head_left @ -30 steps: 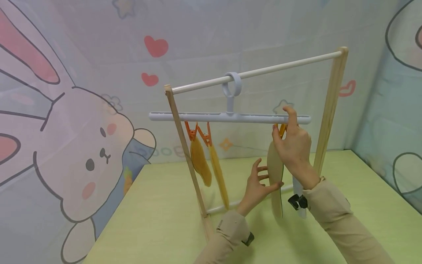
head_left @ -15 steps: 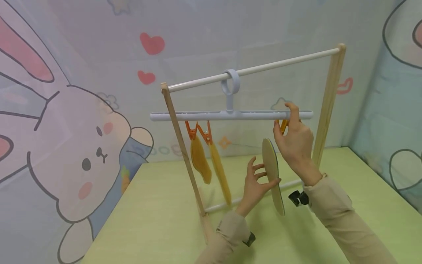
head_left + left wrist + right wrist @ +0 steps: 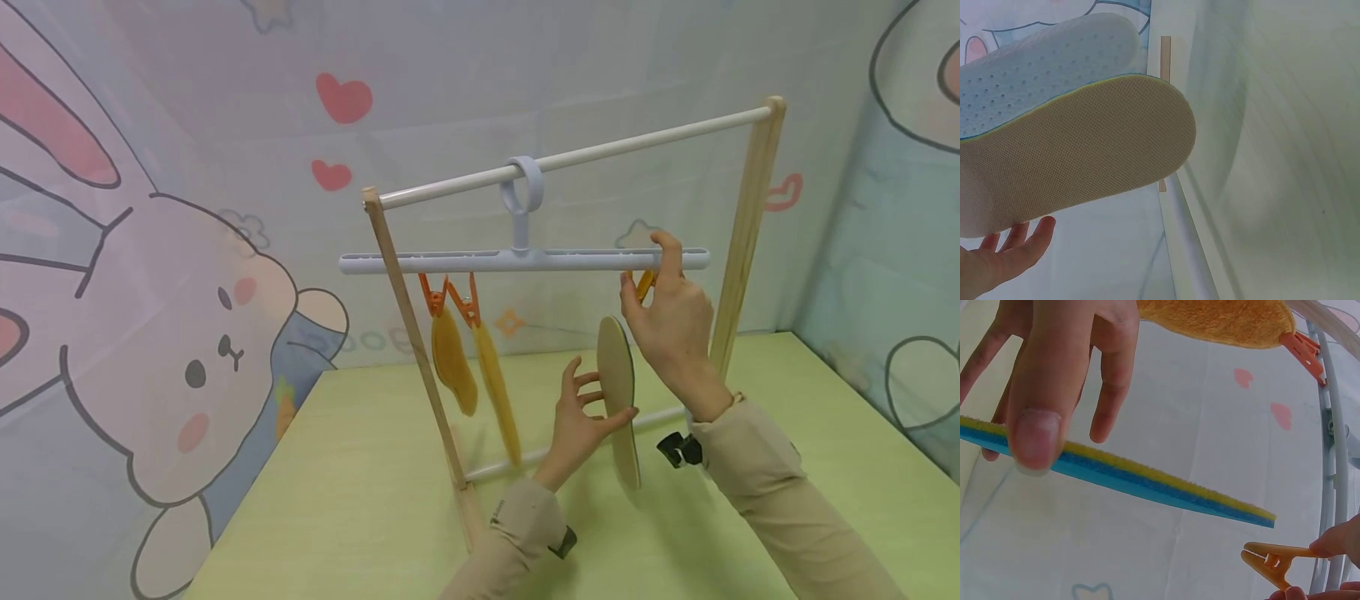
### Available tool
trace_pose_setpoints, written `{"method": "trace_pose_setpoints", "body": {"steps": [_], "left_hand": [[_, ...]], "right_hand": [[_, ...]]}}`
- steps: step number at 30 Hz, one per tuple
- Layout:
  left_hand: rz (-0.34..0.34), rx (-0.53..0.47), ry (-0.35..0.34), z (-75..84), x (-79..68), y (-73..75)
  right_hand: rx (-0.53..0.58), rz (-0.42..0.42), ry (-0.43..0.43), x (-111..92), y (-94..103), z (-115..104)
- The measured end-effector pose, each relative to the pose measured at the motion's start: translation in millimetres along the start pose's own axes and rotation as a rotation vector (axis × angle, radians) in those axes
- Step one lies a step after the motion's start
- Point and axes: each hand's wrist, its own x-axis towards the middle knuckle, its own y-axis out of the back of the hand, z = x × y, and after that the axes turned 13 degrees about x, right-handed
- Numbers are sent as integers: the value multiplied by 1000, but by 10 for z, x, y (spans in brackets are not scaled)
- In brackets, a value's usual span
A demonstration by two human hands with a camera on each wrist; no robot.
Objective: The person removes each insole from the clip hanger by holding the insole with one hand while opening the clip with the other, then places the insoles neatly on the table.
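My left hand [image 3: 581,429] holds a beige insole [image 3: 618,392] by its edges, thumb on the near side. The insole stands nearly upright, its upper end below and apart from the orange-yellow clothespin [image 3: 646,285]. In the right wrist view, its edge shows yellow and blue layers. My right hand [image 3: 671,321] pinches the handles of that clothespin [image 3: 1275,559] under the hanger's right end, index finger up over the bar. The clothespin's jaws have nothing between them. A white perforated insole [image 3: 1054,65] appears behind the beige one in the left wrist view.
A white hanger [image 3: 450,262] hangs by its ring from the rod of a wooden rack [image 3: 738,250]. Two orange clothespins [image 3: 467,310] on its left hold mustard-coloured fuzzy pieces [image 3: 453,362]. The rack stands on a pale green table [image 3: 360,467]; a printed cloth covers the walls.
The beige insole's top, earlier up at the clothespin, has come down and away from it in my left hand. My right hand has stayed at the clothespin. The view shifted slightly.
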Motion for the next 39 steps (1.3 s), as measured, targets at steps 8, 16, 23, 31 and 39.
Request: {"method": "trace_pose_setpoints", "body": {"steps": [8,16,23,31,39], "left_hand": [[-19,18,24,29,-23,41],[-26,35,25,40,-55,66],[-18,49,15,10,-71,66],[-21,58,8,34,-104,104],[-7,49,12,55,-121,133]], "right_hand": [[-26,-12,-42,-23,13,15],[-4,12,-25,-78,25,34],[51,45,11,-146,64,62],[58,115,81,-228,88,124],[122,159,159,-277,96,213]]}}
